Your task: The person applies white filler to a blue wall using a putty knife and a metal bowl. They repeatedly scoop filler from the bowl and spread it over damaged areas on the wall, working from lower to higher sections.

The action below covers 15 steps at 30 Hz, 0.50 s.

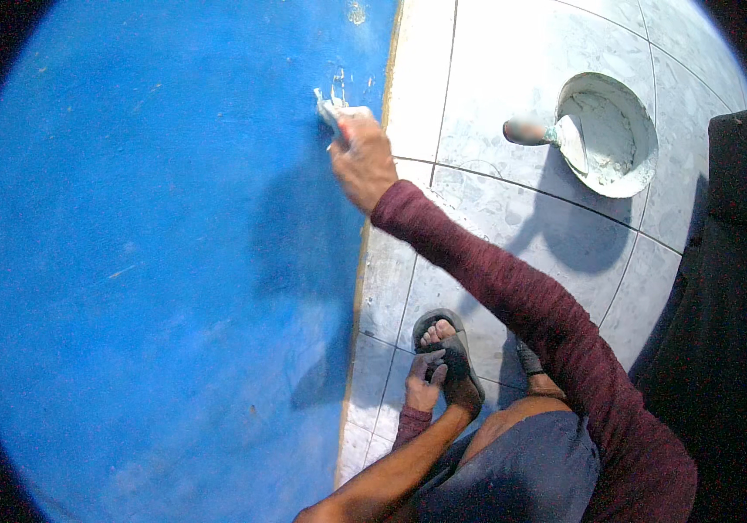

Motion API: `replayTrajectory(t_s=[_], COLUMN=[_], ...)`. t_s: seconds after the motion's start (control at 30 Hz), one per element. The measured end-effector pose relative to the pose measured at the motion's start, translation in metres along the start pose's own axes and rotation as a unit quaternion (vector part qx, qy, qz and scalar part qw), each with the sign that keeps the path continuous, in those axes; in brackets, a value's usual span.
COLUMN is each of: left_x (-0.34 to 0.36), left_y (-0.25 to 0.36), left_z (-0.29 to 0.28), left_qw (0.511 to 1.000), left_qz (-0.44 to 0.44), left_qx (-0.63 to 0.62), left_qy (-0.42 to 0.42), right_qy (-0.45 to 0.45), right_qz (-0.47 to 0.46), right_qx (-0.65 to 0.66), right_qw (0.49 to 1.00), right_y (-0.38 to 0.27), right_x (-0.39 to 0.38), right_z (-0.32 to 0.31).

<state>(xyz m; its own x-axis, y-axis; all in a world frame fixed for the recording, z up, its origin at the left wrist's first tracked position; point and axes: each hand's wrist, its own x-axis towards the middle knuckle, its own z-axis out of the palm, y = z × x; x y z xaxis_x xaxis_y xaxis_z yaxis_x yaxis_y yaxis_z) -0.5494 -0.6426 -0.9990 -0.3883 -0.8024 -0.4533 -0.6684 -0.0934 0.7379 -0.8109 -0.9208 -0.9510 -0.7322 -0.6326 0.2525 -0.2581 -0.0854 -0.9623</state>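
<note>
White-smeared putty knife juts beyond the right hand, clamped on it, at the blue wall, near its edge along the tiled floor. Left hand, fingers apart, is at a black sandal. On the floor, a bucket holds white paste; a second knife overhangs its rim.

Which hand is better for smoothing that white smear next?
Probably the right hand: it holds the scraper at the white smear, while the left hand is down by the sandal.
</note>
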Motion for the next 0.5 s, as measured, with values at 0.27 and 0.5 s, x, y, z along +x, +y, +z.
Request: replayTrajectory(t_s=[0.27, 0.5], left_x=[0.003, -0.004], left_y=[0.001, -0.006], left_z=[-0.003, -0.002], left_qw=[1.0, 0.999], left_qz=[-0.018, -0.045], left_qx=[0.022, -0.014], left_qy=[-0.013, -0.002], right_qy=[-0.079, 0.021], right_qz=[0.045, -0.033], right_qx=[0.12, 0.014], right_qw=[0.989, 0.999], right_y=[0.015, 0.009], right_x=[-0.036, -0.038], right_z=[-0.017, 0.021])
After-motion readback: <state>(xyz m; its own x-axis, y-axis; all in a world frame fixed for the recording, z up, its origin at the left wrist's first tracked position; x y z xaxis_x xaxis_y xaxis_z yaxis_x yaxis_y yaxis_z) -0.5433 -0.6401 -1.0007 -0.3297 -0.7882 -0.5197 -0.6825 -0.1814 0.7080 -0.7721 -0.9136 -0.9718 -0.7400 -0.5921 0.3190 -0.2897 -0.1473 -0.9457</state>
